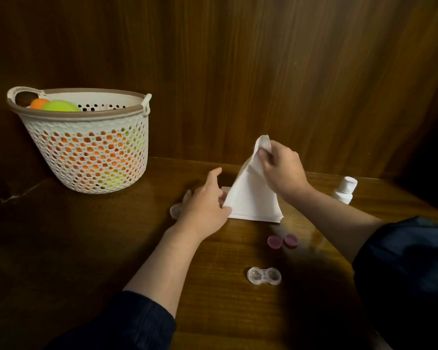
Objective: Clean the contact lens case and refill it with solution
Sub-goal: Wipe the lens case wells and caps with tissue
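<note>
While my right hand [280,164] pinches the top tissue [250,188] by its corner and lifts it into a peak, my left hand [205,198] lies with fingers loose and flat against the near edge of the tissue stack [258,215], steadying it. Nearer to me than the stack sits the clear contact lens case [264,275], open, with its two purple caps [282,240] between it and the stack. Right of the stack stands the white solution bottle [344,190]. I judge the tissue limp and easily torn, so a corner pinch suits it. That case looks light, hard and slick, likely to skid; I would grip it across the narrow waist between the wells.
</note>
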Available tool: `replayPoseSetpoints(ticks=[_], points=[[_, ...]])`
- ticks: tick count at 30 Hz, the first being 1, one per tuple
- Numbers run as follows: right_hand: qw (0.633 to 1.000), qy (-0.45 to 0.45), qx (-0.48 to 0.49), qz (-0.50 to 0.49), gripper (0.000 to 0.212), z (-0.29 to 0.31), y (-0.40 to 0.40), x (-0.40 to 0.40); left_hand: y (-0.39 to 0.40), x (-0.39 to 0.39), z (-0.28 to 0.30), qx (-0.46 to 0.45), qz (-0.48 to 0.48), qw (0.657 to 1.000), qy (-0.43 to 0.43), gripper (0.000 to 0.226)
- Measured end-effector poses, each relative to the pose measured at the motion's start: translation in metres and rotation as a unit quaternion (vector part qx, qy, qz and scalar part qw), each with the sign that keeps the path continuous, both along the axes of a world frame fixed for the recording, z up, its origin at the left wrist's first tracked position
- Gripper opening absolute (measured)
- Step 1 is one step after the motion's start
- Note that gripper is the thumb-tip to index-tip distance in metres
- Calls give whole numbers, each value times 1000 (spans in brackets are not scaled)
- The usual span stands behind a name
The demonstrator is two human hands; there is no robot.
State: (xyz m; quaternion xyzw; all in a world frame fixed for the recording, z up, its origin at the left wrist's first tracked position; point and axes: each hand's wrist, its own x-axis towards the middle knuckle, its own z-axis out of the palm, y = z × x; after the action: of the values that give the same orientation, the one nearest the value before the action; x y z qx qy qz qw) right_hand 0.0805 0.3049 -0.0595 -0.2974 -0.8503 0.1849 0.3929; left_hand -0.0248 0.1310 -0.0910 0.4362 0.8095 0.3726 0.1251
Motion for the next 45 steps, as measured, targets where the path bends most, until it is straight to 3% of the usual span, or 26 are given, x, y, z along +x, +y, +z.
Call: replayPoseSetpoints(ticks=[3, 6, 13, 16, 20, 23, 28, 31, 36, 40, 43, 45], points=[[999, 26, -12, -22, 17, 6, 6, -5, 2, -2, -1, -5, 1, 1000, -2, 98], [995, 76, -46, -43, 24, 16, 8, -9, 3, -3, -2, -1, -7, 1000, -12, 97], [957, 225, -121, -135, 34, 39, 8, -3, 3, -2, -2, 16, 8, 1000, -6, 91], [952, 237, -153, -116, 32, 42, 4, 9, 1, 1, 4, 33, 20, 999, 28, 87], [955, 218, -202, -20, 22, 39, -13, 38, -9, 14, 23, 140, -6, 990, 13, 78], [962, 164, -219, 16, 33, 42, -32, 62, -22, 31, 37, 187, -58, 981, -12, 75], [963, 100, -238, 74, 16, 47, -72, 100, -50, 60, 54, 208, -128, 969, -35, 58], [959, 66, -255, 104, 19, 54, -101, 121, -71, 76, 60, 210, -144, 966, -42, 51], [936, 61, -288, 193, 16, 57, -140, 155, -95, 101, 64, 232, -139, 962, -28, 26], [943, 37, -252, 214, 9, 53, -154, 176, -106, 116, 66, 244, -109, 963, -20, 24], [942, 42, -268, 197, 16, 54, -161, 184, -111, 125, 67, 240, -90, 966, -17, 14], [945, 52, -276, 165, 37, 55, -166, 188, -112, 130, 67, 234, -71, 970, -11, 14]])
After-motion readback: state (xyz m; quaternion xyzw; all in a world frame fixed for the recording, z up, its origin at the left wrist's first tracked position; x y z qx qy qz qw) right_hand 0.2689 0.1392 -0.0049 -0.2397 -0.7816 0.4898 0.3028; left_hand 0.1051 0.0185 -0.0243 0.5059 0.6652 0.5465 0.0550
